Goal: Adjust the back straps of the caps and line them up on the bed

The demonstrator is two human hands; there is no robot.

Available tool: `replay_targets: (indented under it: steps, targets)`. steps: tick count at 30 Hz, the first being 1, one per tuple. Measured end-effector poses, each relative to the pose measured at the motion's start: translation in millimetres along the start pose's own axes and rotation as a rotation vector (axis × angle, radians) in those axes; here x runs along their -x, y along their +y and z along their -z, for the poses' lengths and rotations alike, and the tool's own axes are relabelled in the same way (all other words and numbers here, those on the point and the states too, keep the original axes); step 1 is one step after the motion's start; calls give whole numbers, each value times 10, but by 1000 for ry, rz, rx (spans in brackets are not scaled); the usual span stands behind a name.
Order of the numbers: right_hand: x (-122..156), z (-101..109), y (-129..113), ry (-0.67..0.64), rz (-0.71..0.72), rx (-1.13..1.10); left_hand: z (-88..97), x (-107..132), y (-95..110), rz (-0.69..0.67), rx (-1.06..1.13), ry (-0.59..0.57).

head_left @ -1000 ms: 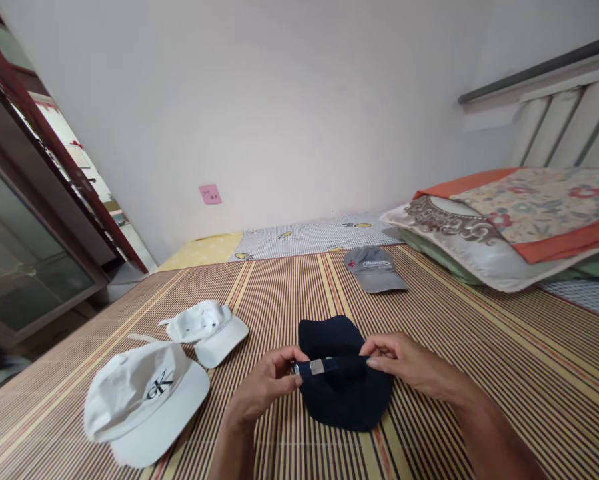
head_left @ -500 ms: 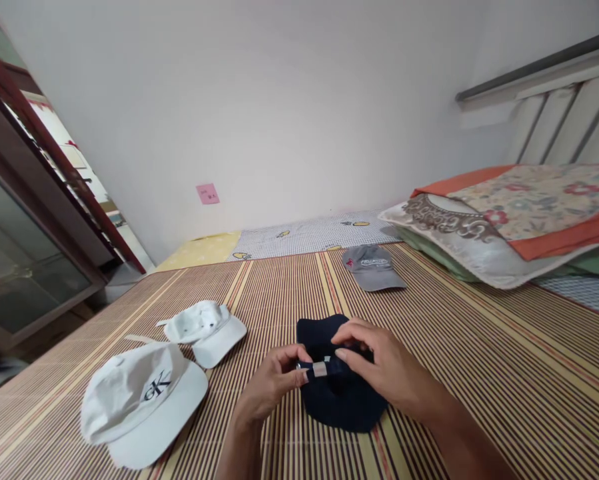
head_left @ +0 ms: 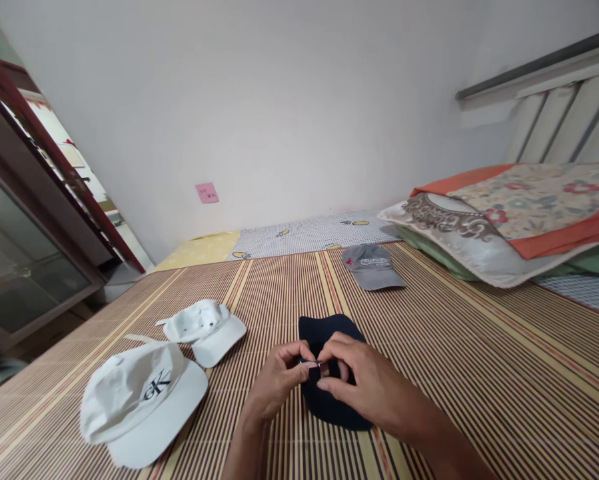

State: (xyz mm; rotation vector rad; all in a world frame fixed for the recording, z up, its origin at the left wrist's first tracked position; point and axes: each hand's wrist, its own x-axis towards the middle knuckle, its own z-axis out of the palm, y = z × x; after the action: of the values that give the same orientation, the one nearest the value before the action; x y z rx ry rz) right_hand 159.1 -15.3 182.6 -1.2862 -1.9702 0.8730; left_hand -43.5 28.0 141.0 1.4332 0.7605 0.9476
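A dark navy cap (head_left: pixel 336 407) lies on the striped mat in front of me, its back strap and small metal buckle facing up. My left hand (head_left: pixel 276 377) pinches the strap end by the buckle between thumb and fingers. From the other side, my right hand (head_left: pixel 359 377) closes on the strap close to the left fingertips, covering part of the buckle and the cap's opening. To the left lie a white cap with black letters (head_left: pixel 144 400) and, behind it, a smaller white cap (head_left: pixel 204 330). Farther back rests a grey cap (head_left: pixel 373 267) with its brim toward the right.
The striped bamboo mat (head_left: pixel 479 373) covers the bed. Pillows with a floral cover (head_left: pixel 544 207) are stacked at the back right. A white wall (head_left: pixel 304 113) with a pink paper (head_left: pixel 207 193) stands behind; a cabinet with glass (head_left: pixel 24 260) is at the left.
My right hand has moved left and down along the strap, from the cap's right side to beside my left fingertips. The left hand stays at the buckle. The other caps have not moved.
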Motion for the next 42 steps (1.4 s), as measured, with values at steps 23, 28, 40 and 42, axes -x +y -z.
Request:
replay_targets:
  steps: [23, 28, 40, 42]
  targets:
    - [-21, -1, 36, 56, 40, 154, -45, 10, 91, -41, -63, -53]
    - [-20, 0, 33, 58, 45, 176, -46, 1, 58, -37, -48, -14]
    - [-4, -2, 41, 59, 58, 323, -83, -5, 56, -59, -2, -21]
    - [0, -7, 50, 65, 60, 318, -83, -4, 53, -61, 0, -17]
